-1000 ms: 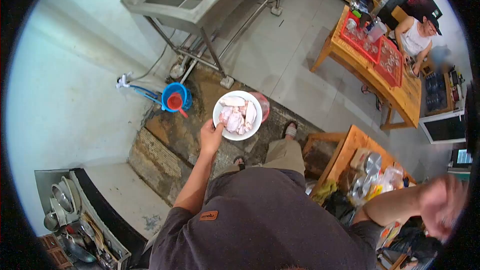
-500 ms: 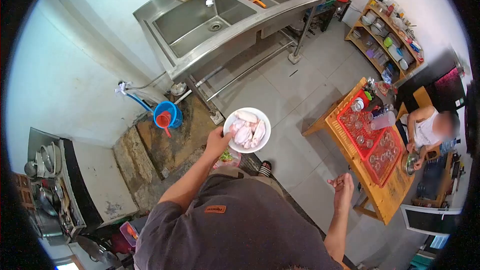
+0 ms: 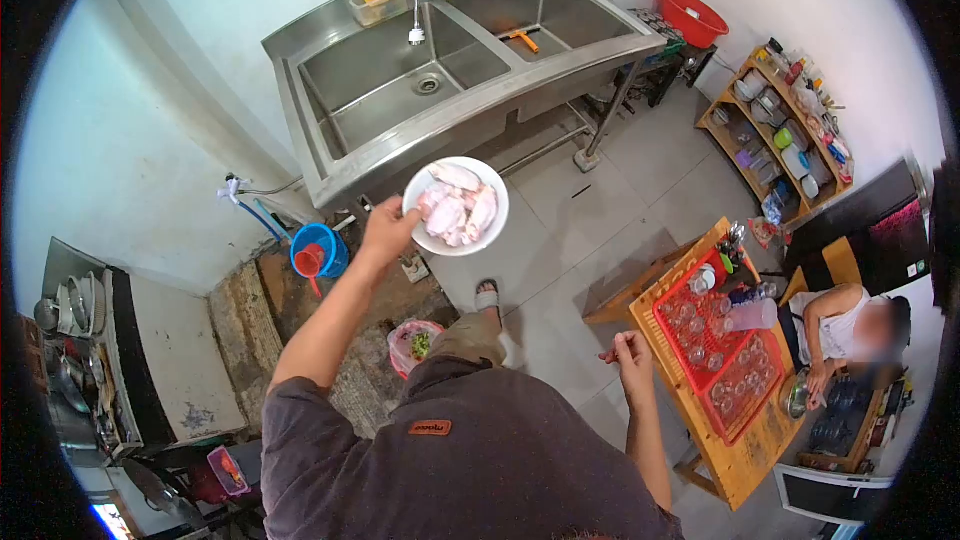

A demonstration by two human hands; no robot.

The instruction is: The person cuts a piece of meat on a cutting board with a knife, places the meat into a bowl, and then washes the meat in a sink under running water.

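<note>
Bowl (image 3: 492, 234) in white, just above the middle of the frame, holds several pale, raw-looking pieces of meat (image 3: 455, 215); the left hand (image 3: 388, 230) grips it by its left edge, thumb at the rim and fingers mostly hidden behind; the right hand (image 3: 632, 355), right of centre and lower, is well apart from the bowl with its fingers curled, and I cannot tell whether anything is in them.

The step in hand looks to be a one-handed carry, with the bowl held out in front; the steel sink (image 3: 303, 115) fills the top centre, its front edge just above the bowl in the frame, though how far apart they stand I cannot tell; left of centre sits a blue bucket (image 3: 335, 258) with a red dipper (image 3: 309, 260), and below the bowl in the frame a pink container (image 3: 400, 340) holds greens (image 3: 420, 344).

Any further move would seem to call for a firm left grip and a level rim, since the load hangs from one edge and the pieces look slick; at right, near the right hand, a wooden table (image 3: 745, 470) bears red trays (image 3: 690, 350) of glasses (image 3: 713, 361); beyond it is a co-worker (image 3: 838, 325) at a metal bowl (image 3: 797, 398).
</note>
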